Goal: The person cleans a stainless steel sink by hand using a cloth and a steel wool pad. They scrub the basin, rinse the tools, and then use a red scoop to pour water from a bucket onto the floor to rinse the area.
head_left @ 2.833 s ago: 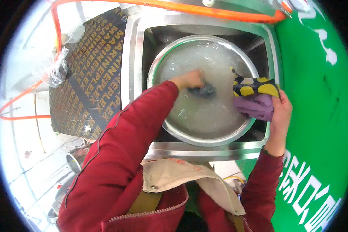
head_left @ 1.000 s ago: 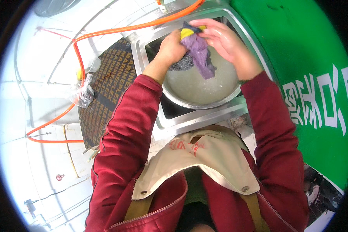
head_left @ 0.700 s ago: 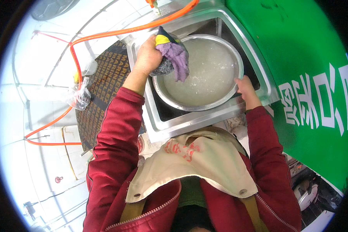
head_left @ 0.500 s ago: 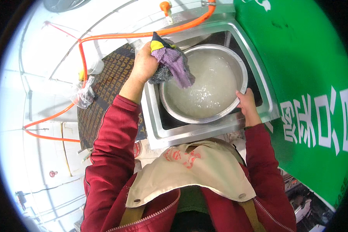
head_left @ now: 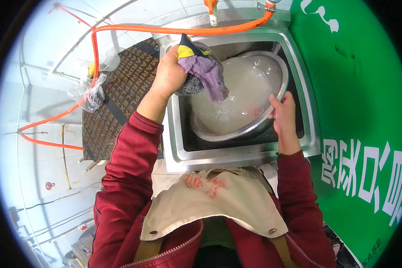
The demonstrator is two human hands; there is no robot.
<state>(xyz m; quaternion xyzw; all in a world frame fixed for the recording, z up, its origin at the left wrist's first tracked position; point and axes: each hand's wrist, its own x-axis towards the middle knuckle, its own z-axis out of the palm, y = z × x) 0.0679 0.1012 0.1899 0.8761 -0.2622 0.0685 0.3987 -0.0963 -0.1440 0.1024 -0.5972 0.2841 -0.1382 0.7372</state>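
Note:
My left hand [head_left: 169, 73] is closed around a bunch of wet cloths, a purple rag [head_left: 206, 75] with a yellow and dark piece above it and a grey scouring pad [head_left: 190, 85] beneath. The bunch hangs over the left side of a round metal basin [head_left: 282, 76]. Drops fall from the rag into the cloudy water [head_left: 241, 89]. My right hand [head_left: 282, 111] grips the basin's right rim, thumb on top. The basin sits tilted inside a steel sink [head_left: 183, 152], its right side raised and the water lying toward the left.
An orange hose [head_left: 165, 30] crosses behind the sink, below an orange-handled tap [head_left: 212, 11]. Left of the sink lies a dark printed board [head_left: 120, 98], with a clear plastic bag [head_left: 93, 94] at its edge. A green panel [head_left: 344, 102] stands along the right.
My right hand has lifted the basin's right side, so the basin now tilts left and its water has shifted. The left hand still holds the cloths above it. The view has moved slightly.

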